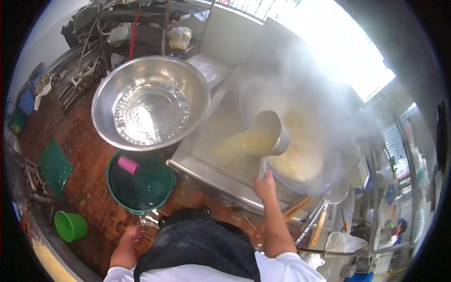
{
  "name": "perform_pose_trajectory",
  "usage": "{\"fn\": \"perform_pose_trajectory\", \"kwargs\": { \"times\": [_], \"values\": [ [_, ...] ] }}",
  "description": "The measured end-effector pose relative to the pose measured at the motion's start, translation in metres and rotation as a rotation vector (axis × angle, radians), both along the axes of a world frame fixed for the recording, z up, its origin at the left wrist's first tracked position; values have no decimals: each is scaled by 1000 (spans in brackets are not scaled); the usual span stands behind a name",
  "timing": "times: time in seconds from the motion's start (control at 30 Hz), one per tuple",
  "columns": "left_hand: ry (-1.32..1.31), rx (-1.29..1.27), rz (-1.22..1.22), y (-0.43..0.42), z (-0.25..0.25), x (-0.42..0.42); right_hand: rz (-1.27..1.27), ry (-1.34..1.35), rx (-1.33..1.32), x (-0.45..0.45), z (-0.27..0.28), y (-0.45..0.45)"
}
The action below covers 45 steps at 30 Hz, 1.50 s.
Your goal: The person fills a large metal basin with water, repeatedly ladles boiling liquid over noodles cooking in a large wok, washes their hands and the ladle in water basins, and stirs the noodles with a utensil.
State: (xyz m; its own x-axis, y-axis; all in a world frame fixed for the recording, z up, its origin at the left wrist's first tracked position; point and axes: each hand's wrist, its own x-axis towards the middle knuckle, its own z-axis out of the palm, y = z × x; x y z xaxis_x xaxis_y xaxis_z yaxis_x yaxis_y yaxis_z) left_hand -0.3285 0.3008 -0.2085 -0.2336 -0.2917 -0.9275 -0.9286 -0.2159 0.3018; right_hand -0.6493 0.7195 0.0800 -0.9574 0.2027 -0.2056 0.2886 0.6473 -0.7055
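My right hand [265, 187] is closed round the handle of a large metal dipper [281, 140]. The dipper is tipped to the left, and yellowish liquid [235, 144] streams out of its mouth over the metal stove top. Just right of it, a big steaming pot [286, 182] holds pale yellow liquid; steam blurs its far rim. Down by my side hangs my left hand [133, 232], holding nothing that I can see, its fingers loosely bent. Close to that hand is a dark green tub [155, 188] with a pink cup [128, 165] in it.
A wide shiny metal basin [197, 105] stands left of the stove top [206, 167]. On the brick floor are a bright green bucket [71, 226] and a green mat [55, 167]. A strainer [337, 190] and a wooden-handled tool [319, 227] lie at the right, near cluttered shelves.
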Motion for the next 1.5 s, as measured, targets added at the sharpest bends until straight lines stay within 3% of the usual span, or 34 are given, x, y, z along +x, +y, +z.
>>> {"fn": "perform_pose_trajectory", "kwargs": {
  "times": [0.17,0.47,0.57,0.7,0.77,0.93,1.0,1.07,1.27,1.3,1.4,1.5],
  "values": [
    [104,132,40,-6,-38,9,138,173,370,-2,-12,9],
    [15,-15,-52,15,33,-18,225,320,400,-53,-4,25],
    [-21,-48,-34,13,36,-24,104,351,211,-90,11,39],
    [3,-58,44,-8,11,-4,-59,13,-115,-174,-8,111],
    [7,-43,104,-6,30,-6,-117,36,-112,-213,-31,149],
    [-48,-142,42,22,85,-22,-141,66,542,-278,-99,218],
    [-70,-197,86,40,107,-28,-147,-56,489,-295,-117,215],
    [-98,-168,93,41,95,-18,-87,-60,462,-314,-156,214],
    [-154,-99,54,43,81,-17,76,-422,-133,-282,-80,113],
    [-128,-113,71,44,78,-17,-46,-419,-441,-271,-76,110],
    [-102,-137,29,40,69,-23,-218,-533,-874,-250,-65,126],
    [-71,-111,-59,38,81,-38,-250,-537,-994,-205,-32,126]
  ]
}}
